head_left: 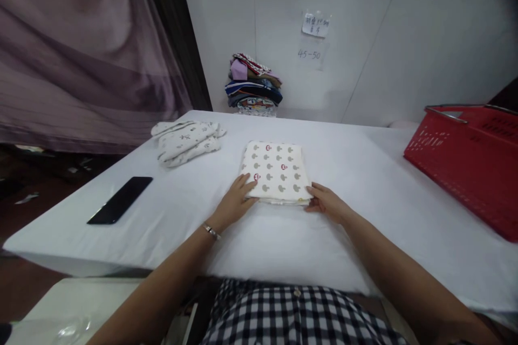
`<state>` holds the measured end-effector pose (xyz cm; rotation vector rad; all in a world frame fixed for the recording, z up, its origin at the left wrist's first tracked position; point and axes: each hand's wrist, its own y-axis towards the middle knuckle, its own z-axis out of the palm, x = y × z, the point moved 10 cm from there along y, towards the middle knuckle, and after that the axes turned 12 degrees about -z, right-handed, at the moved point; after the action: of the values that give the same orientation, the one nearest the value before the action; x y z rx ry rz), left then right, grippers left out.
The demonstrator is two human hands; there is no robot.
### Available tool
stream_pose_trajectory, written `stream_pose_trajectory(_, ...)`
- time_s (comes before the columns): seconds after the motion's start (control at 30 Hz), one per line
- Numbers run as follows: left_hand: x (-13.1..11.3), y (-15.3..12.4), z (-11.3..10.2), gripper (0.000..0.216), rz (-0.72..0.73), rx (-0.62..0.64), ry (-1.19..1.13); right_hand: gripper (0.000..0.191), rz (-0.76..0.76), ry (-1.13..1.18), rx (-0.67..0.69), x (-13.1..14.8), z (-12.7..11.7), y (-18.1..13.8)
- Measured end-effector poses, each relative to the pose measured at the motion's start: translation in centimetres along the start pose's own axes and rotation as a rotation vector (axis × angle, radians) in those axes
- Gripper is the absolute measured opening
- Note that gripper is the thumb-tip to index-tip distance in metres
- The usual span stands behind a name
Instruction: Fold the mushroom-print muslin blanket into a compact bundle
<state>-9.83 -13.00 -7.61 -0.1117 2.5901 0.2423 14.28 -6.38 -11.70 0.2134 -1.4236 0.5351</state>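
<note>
A folded white cloth (pixel 279 170), printed with grey and red mushroom shapes, lies flat on the white-covered table (pixel 194 194) in front of me. Its layers show along the near edge. My left hand (pixel 236 199) rests at its near left corner, fingers stretched out over the top and thumb apart at the front edge. At the near right corner, my right hand (pixel 326 202) pinches the cloth's edge, with some fingers curled low beside the layers. A loosely crumpled white cloth with dark leaf-like prints (pixel 188 143) sits farther back on the left.
A black phone (pixel 121 199) lies at the table's left. On the right stands a red plastic basket (pixel 465 167) with a metal handle. Folded garments (pixel 254 86) are stacked by the back wall, where paper signs (pixel 315 24) hang. A purple curtain (pixel 81 48) drapes at left.
</note>
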Motion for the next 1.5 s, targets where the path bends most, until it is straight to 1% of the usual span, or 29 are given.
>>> stream_pose_trajectory(0.07, 0.1, 0.3, 0.0, 0.044, 0.018, -0.022, 0.023, 0.041, -0.030, 0.004, -0.029, 0.0, -0.1, -0.3)
stream_pose_trajectory(0.17, 0.3, 0.4, 0.1, 0.042, 0.032, -0.036, 0.029, 0.046, -0.063, -0.024, -0.081, 0.1, -0.4, -0.6)
stream_pose_trajectory(0.3, 0.7, 0.0, -0.1, 0.045, 0.040, -0.052, 0.001, 0.047, -0.069, -0.004, -0.078, -0.2, -0.4, -0.7)
stream_pose_trajectory(0.4, 1.1, -0.7, -0.7, 0.048, 0.040, -0.094, -0.045, 0.058, -0.072, -0.015, -0.115, -0.3, -0.8, -0.7)
stream_pose_trajectory(0.47, 1.4, -1.0, -1.2, 0.045, 0.036, -0.128, -0.071, 0.066, -0.088, -0.076, -0.135, -0.1, -1.0, -0.8)
stream_pose_trajectory(0.53, 1.6, -1.1, -1.6, 0.041, 0.035, -0.158, -0.082, 0.067, -0.114, -0.180, -0.133, 0.2, -1.0, -0.9)
stream_pose_trajectory(0.63, 1.5, -1.1, -1.9, 0.038, 0.054, -0.187, -0.080, 0.067, -0.172, -0.436, -0.137, 0.9, -1.2, -1.2)
stream_pose_trajectory(0.7, 1.2, -1.1, -1.8, 0.037, 0.067, -0.190, -0.060, 0.066, -0.267, -0.688, -0.178, 2.1, -1.5, -1.7)
stream_pose_trajectory(0.73, 1.1, -1.1, -1.7, 0.037, 0.071, -0.189, -0.044, 0.065, -0.343, -0.821, -0.207, 3.0, -1.6, -2.0)
stream_pose_trajectory(0.8, 0.8, -1.1, -1.5, 0.039, 0.068, -0.192, -0.009, 0.062, -0.551, -1.050, -0.240, 4.9, -0.9, -2.8)
stream_pose_trajectory(0.83, 0.7, -1.2, -1.5, 0.041, 0.064, -0.197, 0.007, 0.059, -0.675, -1.134, -0.223, 5.7, -0.1, -3.2)
stream_pose_trajectory(0.9, 0.5, -1.3, -1.5, 0.045, 0.047, -0.215, 0.030, 0.054, -0.901, -1.247, -0.113, 6.3, 2.2, -4.0)
stream_pose_trajectory(0.93, 0.5, -1.4, -1.6, 0.046, 0.031, -0.227, 0.039, 0.052, -0.972, -1.296, -0.031, 6.0, 3.3, -4.1)
stream_pose_trajectory(0.97, 0.6, -1.4, -1.7, 0.047, 0.007, -0.238, 0.045, 0.051, -1.007, -1.345, 0.049, 5.6, 4.2, -4.1)
stream_pose_trajectory(1.03, 1.2, -1.4, -1.9, 0.049, -0.068, -0.259, 0.052, 0.049, -0.989, -1.429, 0.162, 4.4, 5.1, -3.6)
stream_pose_trajectory(1.13, 2.2, -1.3, -2.2, 0.044, -0.164, -0.256, 0.015, 0.046, -0.916, -1.473, 0.205, 3.6, 5.1, -2.8)
stream_pose_trajectory(1.27, 2.7, -1.0, -2.4, 0.035, -0.161, -0.221, -0.157, 0.040, -0.869, -1.406, 0.235, 3.9, 4.5, -2.1)
stream_pose_trajectory(1.37, 3.0, -0.9, -2.3, 0.039, -0.156, -0.200, -0.250, 0.037, -0.840, -1.360, 0.261, 4.4, 4.1, -1.4)
stream_pose_trajectory(1.5, 3.1, -0.9, -2.0, 0.043, -0.161, -0.165, -0.278, 0.035, -0.780, -1.336, 0.256, 5.3, 3.9, -0.3)
